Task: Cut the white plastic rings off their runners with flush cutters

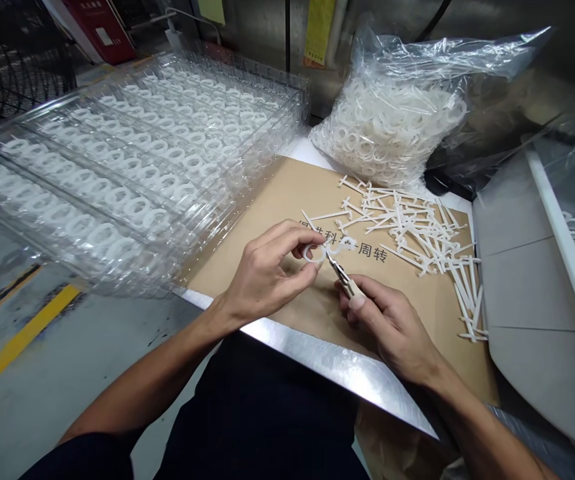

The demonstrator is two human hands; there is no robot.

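My left hand [267, 273] pinches a white plastic ring piece [317, 252] between thumb and fingers, just above a brown cardboard sheet [287, 200] printed with black characters. My right hand [384, 320] is closed around a small pair of cutters [340, 275]. The cutter tips touch the ring piece where it joins more white rings. Both hands hover over the near part of the cardboard.
A heap of cut white plastic sprues [417, 230] lies on the cardboard at the right. Behind it sits a clear bag of white rings [392, 127]. Stacked clear trays holding rings [132, 173] fill the left. A metal table edge [317, 357] runs below my hands.
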